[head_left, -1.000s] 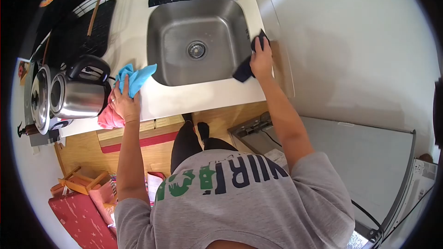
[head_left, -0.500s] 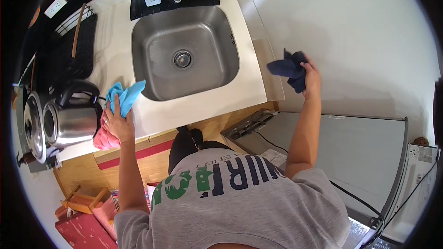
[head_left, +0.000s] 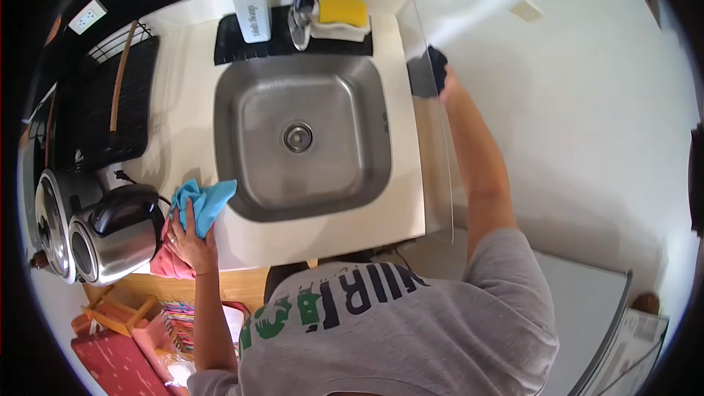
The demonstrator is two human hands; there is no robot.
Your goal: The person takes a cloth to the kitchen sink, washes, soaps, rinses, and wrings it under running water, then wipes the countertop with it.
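On the counter's left, my left hand point(head_left: 192, 243) lies over a light blue cloth point(head_left: 199, 205), fingers bent around its lower part. A pink cloth point(head_left: 173, 262) sits under that hand at the counter's front edge. To the right of the sink, my right hand point(head_left: 450, 88) grips a dark navy cloth point(head_left: 438, 64) against the clear panel point(head_left: 438, 150) standing along the counter's side. Part of this cloth shows greyish through the panel, and the fingertips are mostly hidden.
Between my hands is a steel sink point(head_left: 253, 205). Behind it stand a soap bottle point(head_left: 252, 15), a faucet point(head_left: 299, 18) and a yellow sponge point(head_left: 342, 9) on a holder. An electric kettle point(head_left: 121, 238) and a lidded pot point(head_left: 50, 224) stand left, near a black dish mat point(head_left: 88, 114).
My right hand has carried the navy cloth from the air beside the counter forward and left to the clear panel. My left hand stays on the blue cloth. The view has shifted forward.
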